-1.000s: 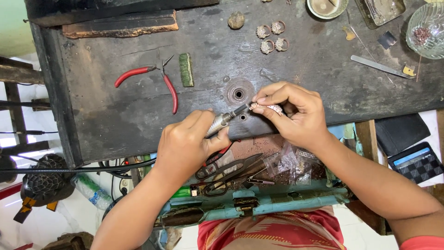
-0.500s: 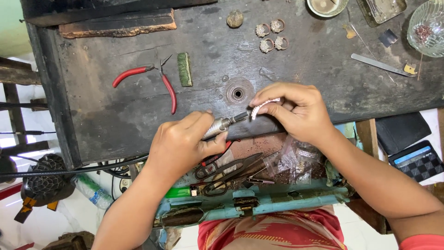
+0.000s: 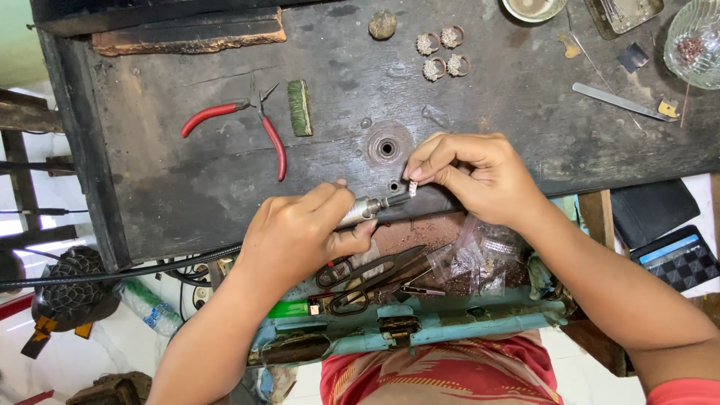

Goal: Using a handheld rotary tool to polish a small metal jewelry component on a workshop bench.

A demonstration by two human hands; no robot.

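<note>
My left hand (image 3: 300,232) grips a metal rotary handpiece (image 3: 367,207) whose thin tip points right toward a small silver piece (image 3: 412,188). That piece is pinched between the thumb and fingers of my right hand (image 3: 476,176), just at the near edge of the dark workbench (image 3: 187,187). A black flexible cable (image 3: 112,274) runs left from the handpiece under my left hand. The tool tip and the silver piece touch or nearly touch; I cannot tell which.
Red-handled pliers (image 3: 247,124) and a small green brush (image 3: 300,107) lie to the left. Several ornate rings (image 3: 442,52) sit at the back, a metal file (image 3: 619,101) and glass bowl (image 3: 694,41) at the right. Black scissors (image 3: 367,274) lie in the open drawer below.
My right hand has lifted the silver piece slightly off the bench and shifted left; the handpiece tip followed it. The view has also shifted a little.
</note>
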